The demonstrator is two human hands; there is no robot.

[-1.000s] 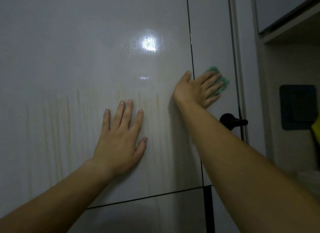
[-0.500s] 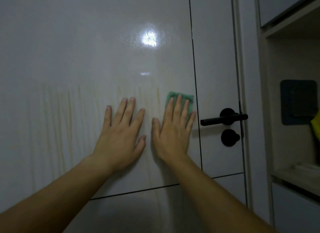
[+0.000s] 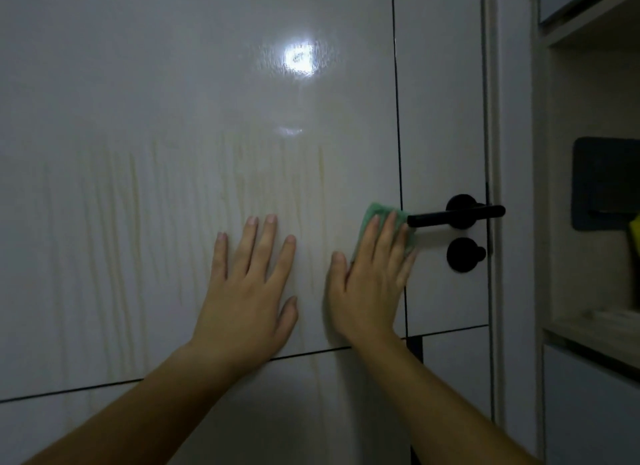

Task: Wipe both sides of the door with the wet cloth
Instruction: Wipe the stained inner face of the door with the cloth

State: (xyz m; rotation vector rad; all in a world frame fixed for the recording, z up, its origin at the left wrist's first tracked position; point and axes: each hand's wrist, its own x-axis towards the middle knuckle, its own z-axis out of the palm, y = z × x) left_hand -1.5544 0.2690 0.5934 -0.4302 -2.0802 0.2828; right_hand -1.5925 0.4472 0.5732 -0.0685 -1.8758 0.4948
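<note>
My flat right hand (image 3: 374, 284) presses the green wet cloth (image 3: 375, 210) on the glossy pale door (image 3: 173, 101) just left of its black lever handle (image 3: 457, 217), my open, empty left hand (image 3: 249, 284) braces further left, and yellowish streaks (image 3: 135, 201) suggest this side is unfinished.

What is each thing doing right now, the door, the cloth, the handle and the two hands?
Door: looks closed, yellowish streaks on it.
Handle: level, nobody holding it.
Left hand: flat on the door, holding nothing.
Cloth: pressed flat on the door.
Right hand: fingers straight, pressing the cloth.
</note>
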